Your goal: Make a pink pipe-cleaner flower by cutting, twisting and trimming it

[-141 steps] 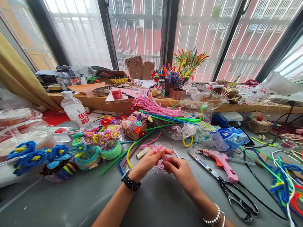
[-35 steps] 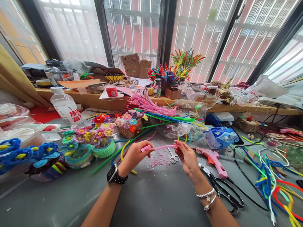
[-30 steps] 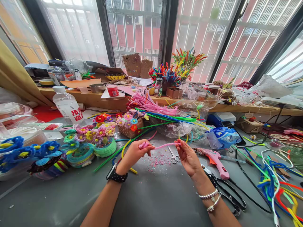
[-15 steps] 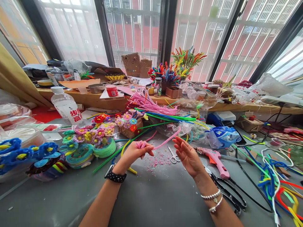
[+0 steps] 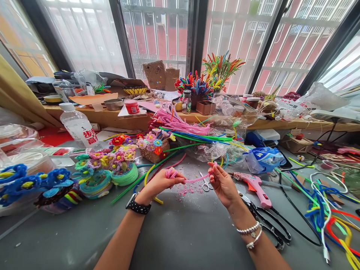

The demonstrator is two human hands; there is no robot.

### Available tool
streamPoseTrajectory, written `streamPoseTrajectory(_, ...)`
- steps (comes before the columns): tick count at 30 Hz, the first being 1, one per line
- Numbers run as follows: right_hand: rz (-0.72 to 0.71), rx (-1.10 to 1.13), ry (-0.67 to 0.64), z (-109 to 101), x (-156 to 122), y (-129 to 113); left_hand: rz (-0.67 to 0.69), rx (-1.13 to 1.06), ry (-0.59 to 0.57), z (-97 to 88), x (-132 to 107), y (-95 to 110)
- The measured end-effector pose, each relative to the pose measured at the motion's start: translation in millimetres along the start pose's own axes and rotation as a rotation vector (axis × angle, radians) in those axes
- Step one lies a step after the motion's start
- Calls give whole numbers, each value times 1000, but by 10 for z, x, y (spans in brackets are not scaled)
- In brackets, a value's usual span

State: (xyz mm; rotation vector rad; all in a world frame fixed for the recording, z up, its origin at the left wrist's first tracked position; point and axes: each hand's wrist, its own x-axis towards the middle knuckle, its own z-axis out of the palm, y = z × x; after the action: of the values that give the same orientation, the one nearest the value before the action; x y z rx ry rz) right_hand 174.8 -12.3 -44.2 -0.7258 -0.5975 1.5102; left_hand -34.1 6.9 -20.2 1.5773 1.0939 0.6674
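Observation:
My left hand (image 5: 163,182), with a black watch on its wrist, is closed on the looped end of a pink pipe cleaner (image 5: 195,179). Its free length runs right to my right hand (image 5: 223,183), which pinches it near the far tip. Both hands hover just above the grey table (image 5: 174,240), over a scatter of pink fuzz crumbs (image 5: 188,189). Small scissors (image 5: 206,183) lie right behind the stretched pipe cleaner.
A pink glue gun (image 5: 254,183) and large black scissors (image 5: 270,227) lie right of my right hand. Pipe-cleaner flowers (image 5: 118,161) and blue ones (image 5: 36,180) stand at left, with a water bottle (image 5: 78,127). Loose pipe cleaners (image 5: 332,213) pile at right; a cluttered shelf (image 5: 118,116) runs behind.
The pink pipe cleaner was a tight bundle between both hands, then got pulled out straight. Half a second ago my right hand let its tip swing up; now it pinches it again.

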Motion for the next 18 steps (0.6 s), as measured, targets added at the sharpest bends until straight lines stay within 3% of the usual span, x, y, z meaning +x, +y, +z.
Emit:
streamPoseTrajectory(6,-101,-214,-115,23,-34,35,67,20,177,79,-8,58)
streamPoseTrajectory(11,-165,-581,-210,82,-109,69,179,65,146,176,-27,95)
streamPoseTrajectory(18,-206,-680,-269,136,-155,98,222,53,205,254,-35,114)
